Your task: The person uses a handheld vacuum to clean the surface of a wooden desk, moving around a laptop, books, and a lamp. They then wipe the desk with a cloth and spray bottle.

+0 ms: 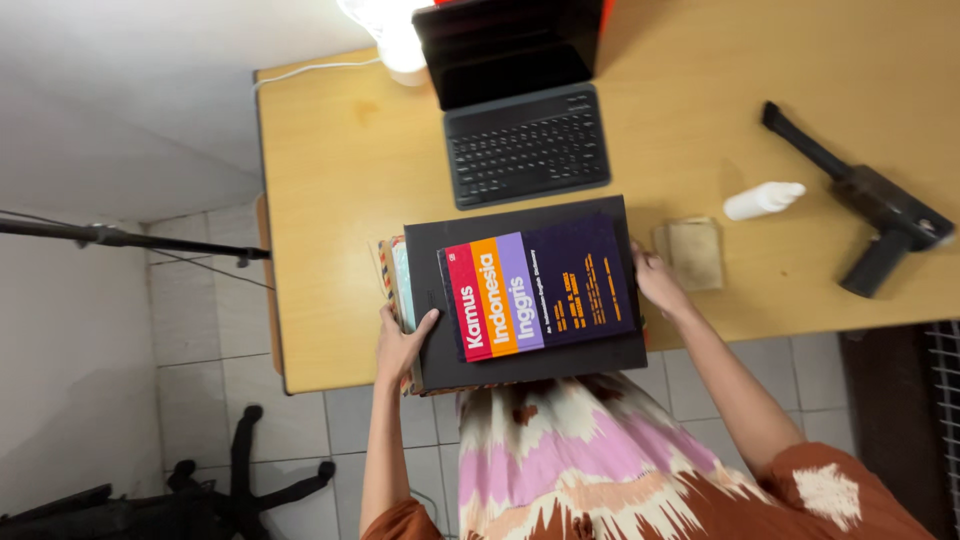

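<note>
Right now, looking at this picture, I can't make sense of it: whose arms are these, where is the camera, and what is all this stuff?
There is no machine here. A person wears one camera on the head, so you look straight down along their body at their own two bare hands.

The left hand grips the left edge of a stack of books, and the right hand holds its right edge. The top of the stack is a dark book with red, orange and purple bands, lying on a larger black one, at the near edge of a wooden desk.

Further back on the desk stands a tablet with a keyboard. To the right lie a small tan pad, a white bottle on its side and a black pistol-shaped tool. A bright lamp glows at the far edge.
</note>
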